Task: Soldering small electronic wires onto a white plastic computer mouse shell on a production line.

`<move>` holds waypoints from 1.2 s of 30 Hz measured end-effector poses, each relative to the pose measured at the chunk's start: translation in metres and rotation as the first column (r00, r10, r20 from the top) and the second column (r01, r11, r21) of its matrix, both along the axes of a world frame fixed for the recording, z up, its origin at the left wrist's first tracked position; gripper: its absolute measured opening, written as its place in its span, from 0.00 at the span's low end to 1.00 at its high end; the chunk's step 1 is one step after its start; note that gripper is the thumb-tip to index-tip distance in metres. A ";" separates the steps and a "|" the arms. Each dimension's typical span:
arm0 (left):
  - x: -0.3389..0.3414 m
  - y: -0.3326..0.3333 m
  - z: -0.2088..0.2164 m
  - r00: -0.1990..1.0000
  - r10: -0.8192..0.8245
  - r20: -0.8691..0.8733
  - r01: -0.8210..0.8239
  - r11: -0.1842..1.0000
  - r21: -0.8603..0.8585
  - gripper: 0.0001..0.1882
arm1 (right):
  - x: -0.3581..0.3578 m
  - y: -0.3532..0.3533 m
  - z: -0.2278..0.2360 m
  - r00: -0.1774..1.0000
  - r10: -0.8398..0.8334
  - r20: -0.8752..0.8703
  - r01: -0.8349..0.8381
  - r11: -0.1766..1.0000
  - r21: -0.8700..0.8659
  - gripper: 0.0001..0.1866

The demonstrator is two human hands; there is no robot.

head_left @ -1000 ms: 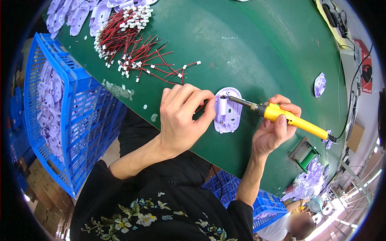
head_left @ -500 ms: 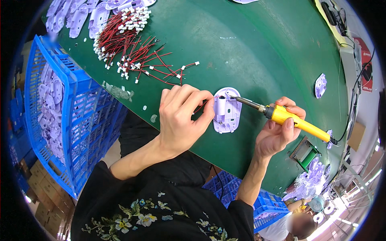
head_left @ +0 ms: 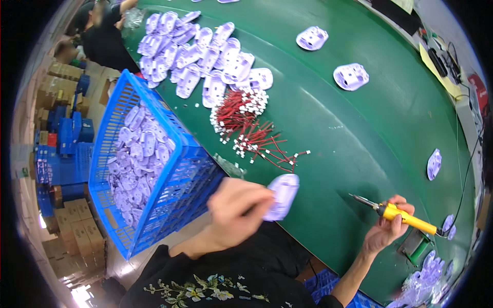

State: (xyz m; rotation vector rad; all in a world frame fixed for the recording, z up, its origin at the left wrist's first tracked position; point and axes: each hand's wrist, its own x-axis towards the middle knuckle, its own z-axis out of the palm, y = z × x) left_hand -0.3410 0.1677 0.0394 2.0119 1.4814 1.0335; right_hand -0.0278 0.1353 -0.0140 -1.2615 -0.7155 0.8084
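Note:
In my left hand (head_left: 236, 211), smeared by motion, is the edge of a pale purple plastic shell (head_left: 285, 195), gripped between thumb and fingers. The shell tilts at the near table edge; its small inner parts are too blurred to make out. My right hand (head_left: 385, 233) is closed around the yellow handle of a soldering iron (head_left: 405, 217). The iron's metal tip points left above the green tabletop, apart from the shell. Just beyond the shell lies a pile of red wires (head_left: 241, 115) with white connectors.
Many purple shells (head_left: 203, 54) are heaped at the far left, and single ones (head_left: 351, 77) lie farther off. A blue crate (head_left: 177, 149) full of shells stands left of the green table (head_left: 328, 154). Near the right hand is a green-framed stand (head_left: 416, 247). Other people sit at the far left.
The shell has left its flat place on the table and is in my left hand. The soldering iron has drawn away from it to the right. The view has swung left.

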 end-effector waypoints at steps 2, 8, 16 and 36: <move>-0.045 0.001 0.010 0.975 0.203 -0.090 -0.197 0.978 0.075 0.08 | 0.002 -0.006 -0.002 1.000 -0.024 -0.004 0.024 1.000 0.006 0.18; -0.168 0.021 0.056 0.402 0.784 -0.473 -0.560 0.620 0.550 0.08 | -0.011 0.003 0.007 1.000 0.009 -0.023 -0.009 1.000 0.010 0.19; -0.104 0.147 -0.014 0.757 0.497 -0.424 -0.390 0.865 0.316 0.18 | -0.013 0.009 0.002 0.998 0.058 0.005 -0.058 0.997 0.043 0.17; 0.065 0.070 -0.046 0.802 -0.496 -0.334 0.518 0.855 -0.025 0.13 | -0.004 0.012 0.007 0.990 0.007 -0.142 0.014 0.989 0.146 0.16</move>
